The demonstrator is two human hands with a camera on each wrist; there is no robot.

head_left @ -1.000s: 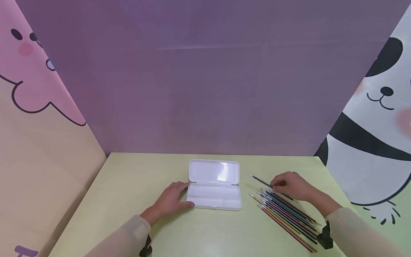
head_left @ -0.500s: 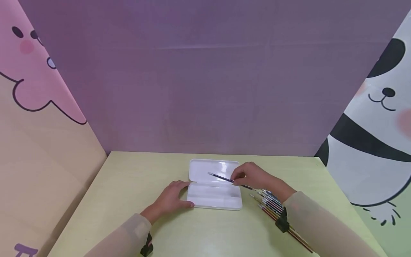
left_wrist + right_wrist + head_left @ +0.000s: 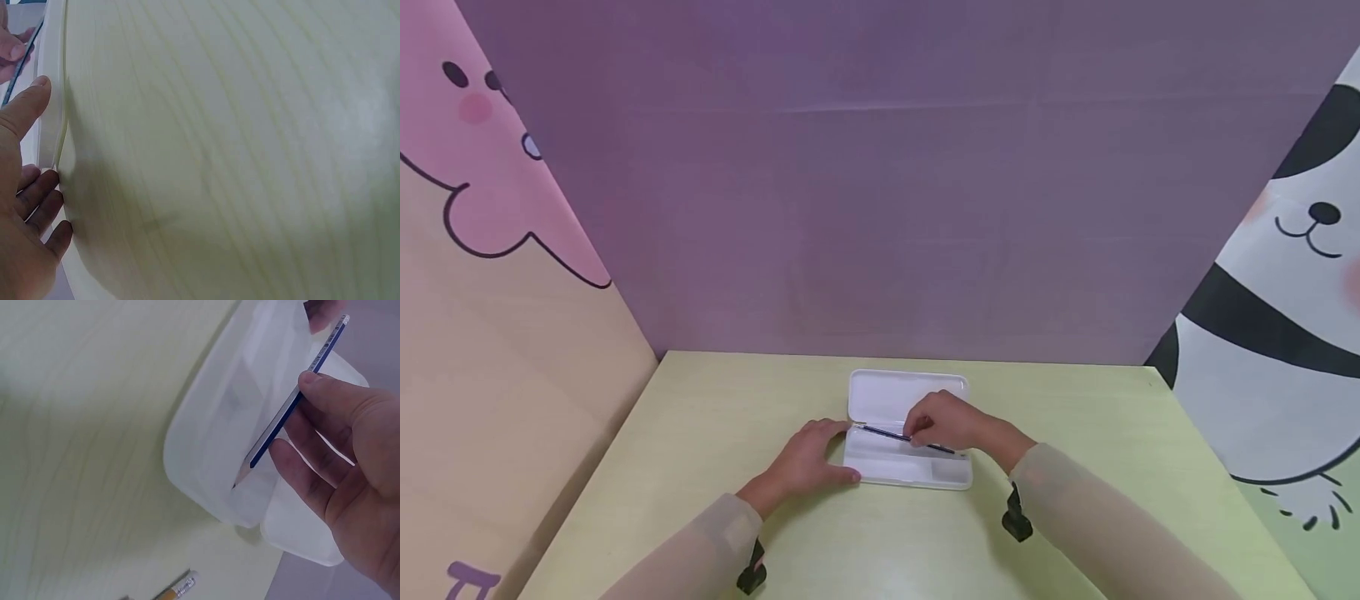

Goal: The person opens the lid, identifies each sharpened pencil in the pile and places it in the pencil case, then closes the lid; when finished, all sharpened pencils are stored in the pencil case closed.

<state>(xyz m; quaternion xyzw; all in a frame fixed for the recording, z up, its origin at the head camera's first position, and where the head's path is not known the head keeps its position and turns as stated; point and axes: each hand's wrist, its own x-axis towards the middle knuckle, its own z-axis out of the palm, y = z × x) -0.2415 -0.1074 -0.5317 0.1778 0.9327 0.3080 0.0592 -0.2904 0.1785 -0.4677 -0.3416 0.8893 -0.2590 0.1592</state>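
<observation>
A white pencil case (image 3: 880,472) lies on the table with its lid folded back. My right hand (image 3: 946,421) pinches a pencil (image 3: 887,433) over the case's lower tray. The right wrist view shows this pencil (image 3: 273,430) dark blue and silver, its sharpened tip pointing down into the case and its white end upward. At the case's left end rests my left hand (image 3: 808,460), thumb at the front corner and fingers at the rear. In the left wrist view the left hand (image 3: 25,187) touches the case's edge with fairly straight fingers.
A yellow pencil (image 3: 178,590) with a white eraser lies on the table near the case, partly cut off. The right sleeve (image 3: 1097,508) hides the area right of the case. A purple wall (image 3: 880,208) stands behind the pale table (image 3: 737,383).
My right hand has carried the pencil left from the bundle on the right to above the case, then lowered it toward the tray. The left hand stays on the case.
</observation>
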